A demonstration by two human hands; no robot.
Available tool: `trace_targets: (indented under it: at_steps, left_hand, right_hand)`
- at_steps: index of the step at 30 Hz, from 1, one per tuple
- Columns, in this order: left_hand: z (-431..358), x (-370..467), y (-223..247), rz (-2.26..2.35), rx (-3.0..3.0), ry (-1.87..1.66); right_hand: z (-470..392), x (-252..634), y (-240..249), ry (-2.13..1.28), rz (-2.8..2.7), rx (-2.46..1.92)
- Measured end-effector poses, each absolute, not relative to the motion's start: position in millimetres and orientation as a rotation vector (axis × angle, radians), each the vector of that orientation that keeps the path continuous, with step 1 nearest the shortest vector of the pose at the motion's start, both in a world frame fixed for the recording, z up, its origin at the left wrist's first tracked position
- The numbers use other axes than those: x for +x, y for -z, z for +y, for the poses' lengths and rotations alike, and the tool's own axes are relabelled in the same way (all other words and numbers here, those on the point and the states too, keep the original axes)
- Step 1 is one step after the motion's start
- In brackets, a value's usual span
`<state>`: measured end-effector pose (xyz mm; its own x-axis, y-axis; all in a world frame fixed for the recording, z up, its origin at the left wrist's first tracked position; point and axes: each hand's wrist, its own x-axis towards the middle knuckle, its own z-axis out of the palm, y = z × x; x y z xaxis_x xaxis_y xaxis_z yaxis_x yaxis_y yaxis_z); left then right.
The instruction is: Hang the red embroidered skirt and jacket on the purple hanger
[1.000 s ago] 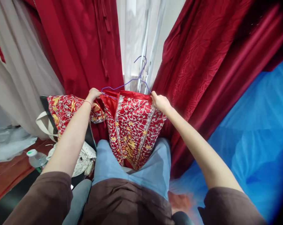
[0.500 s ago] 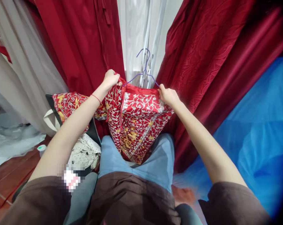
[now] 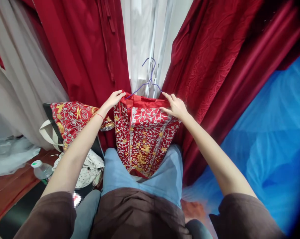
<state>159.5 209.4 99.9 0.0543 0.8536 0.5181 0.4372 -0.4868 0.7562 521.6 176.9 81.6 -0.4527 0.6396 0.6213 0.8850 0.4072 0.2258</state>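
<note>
A red embroidered skirt [image 3: 145, 132], with silver and gold stitching and a plain red band at its top, hangs down between my knees. The purple wire hanger [image 3: 151, 79] rises out of that band; its lower part is hidden in the cloth. My left hand [image 3: 115, 99] pinches the skirt's top left corner beside the hanger's arm. Over the top right corner lies my right hand [image 3: 176, 107], thumb and fingers apart, its index fingertip by the hanger's right arm. Another red embroidered piece of clothing [image 3: 72, 119] is draped to the left, partly behind my left forearm.
Dark red cloth [image 3: 90, 49] hangs ahead on the left, and patterned red cloth [image 3: 214, 56] on the right. Blue tulle [image 3: 269, 142] spreads at far right. At left are a clear bottle [image 3: 42, 171], a dotted white cloth [image 3: 90, 167] and a pale strap [image 3: 49, 134].
The skirt and hanger have come slightly lower in view. My right hand has loosened from a closed grip to spread fingers. My left hand still pinches its corner.
</note>
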Motion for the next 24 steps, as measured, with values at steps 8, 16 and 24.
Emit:
trace_targets:
  at_steps: [8,16,24]
  left_hand:
    - [199,178,-82,1.483,2.009,-1.478]
    - [174,167,-84,1.426,2.357,-1.299]
    - [163,186,-82,1.736,2.265,-1.299]
  right_hand:
    - [175,467,-56,0.809,-2.249,-1.231]
    - [180,400,-64,0.572,-2.226,-1.127]
    - [183,389,-68,0.925,-2.374,-0.748]
